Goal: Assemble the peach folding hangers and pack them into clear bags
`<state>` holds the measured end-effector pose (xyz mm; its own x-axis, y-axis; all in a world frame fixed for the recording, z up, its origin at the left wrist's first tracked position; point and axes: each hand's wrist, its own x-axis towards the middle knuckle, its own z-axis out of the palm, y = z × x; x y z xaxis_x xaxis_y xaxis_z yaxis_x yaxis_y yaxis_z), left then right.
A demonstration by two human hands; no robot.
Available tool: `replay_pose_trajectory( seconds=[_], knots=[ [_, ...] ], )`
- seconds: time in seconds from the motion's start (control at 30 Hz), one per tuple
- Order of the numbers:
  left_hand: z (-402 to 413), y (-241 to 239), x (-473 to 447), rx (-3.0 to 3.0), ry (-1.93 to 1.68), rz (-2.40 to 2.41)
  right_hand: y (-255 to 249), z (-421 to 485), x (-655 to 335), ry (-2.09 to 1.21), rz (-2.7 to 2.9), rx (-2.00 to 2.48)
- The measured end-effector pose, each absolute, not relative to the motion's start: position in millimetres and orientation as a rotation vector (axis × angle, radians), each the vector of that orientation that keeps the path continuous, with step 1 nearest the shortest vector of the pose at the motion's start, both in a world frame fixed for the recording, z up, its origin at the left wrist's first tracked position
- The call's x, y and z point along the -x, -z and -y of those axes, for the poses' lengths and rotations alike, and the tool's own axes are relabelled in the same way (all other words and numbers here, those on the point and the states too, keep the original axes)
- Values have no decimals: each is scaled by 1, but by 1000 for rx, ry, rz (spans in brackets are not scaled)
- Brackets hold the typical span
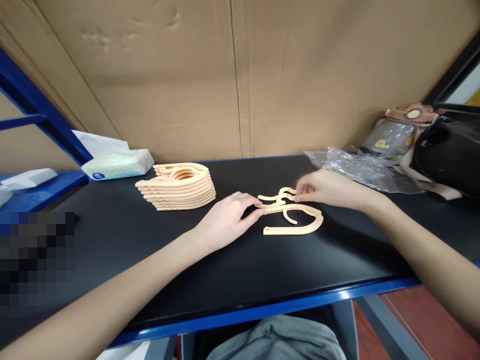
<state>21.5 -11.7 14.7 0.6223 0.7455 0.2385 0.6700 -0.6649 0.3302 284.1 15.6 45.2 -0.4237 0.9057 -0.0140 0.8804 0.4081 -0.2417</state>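
Two cream plastic folding hangers are between my hands near the middle of the black table. The nearer folding hanger (294, 230) lies flat, its hook curling inward. Behind it, partly overlapping, is another folding hanger (267, 198). My left hand (234, 215) pinches the left end where the pieces meet; which of them it grips I cannot tell exactly. My right hand (322, 189) closes its fingertips on the right part of the rear hanger, hiding that end. To the left of my left hand stands a neat stack of folded hangers (180, 192) of the same kind.
A tissue pack (120, 162) lies at the back left. Crumpled clear plastic (352, 167), a drink bottle (390, 132) and a dark bag (450, 150) sit at the right. Cardboard (168, 75) walls the back; a blue edge (262, 309) runs along the front.
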Motion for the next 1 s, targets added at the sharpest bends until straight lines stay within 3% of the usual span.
replay_pose_trajectory(
  seconds=[0.67,1.0],
  knots=[
    [9,-13,-22,-2671,-589,-1184,-44,-7,-266,-245,2543,1425],
    [9,-12,-23,-2615,-713,-1199,-34,1,-255,-195,2483,1084]
  ],
)
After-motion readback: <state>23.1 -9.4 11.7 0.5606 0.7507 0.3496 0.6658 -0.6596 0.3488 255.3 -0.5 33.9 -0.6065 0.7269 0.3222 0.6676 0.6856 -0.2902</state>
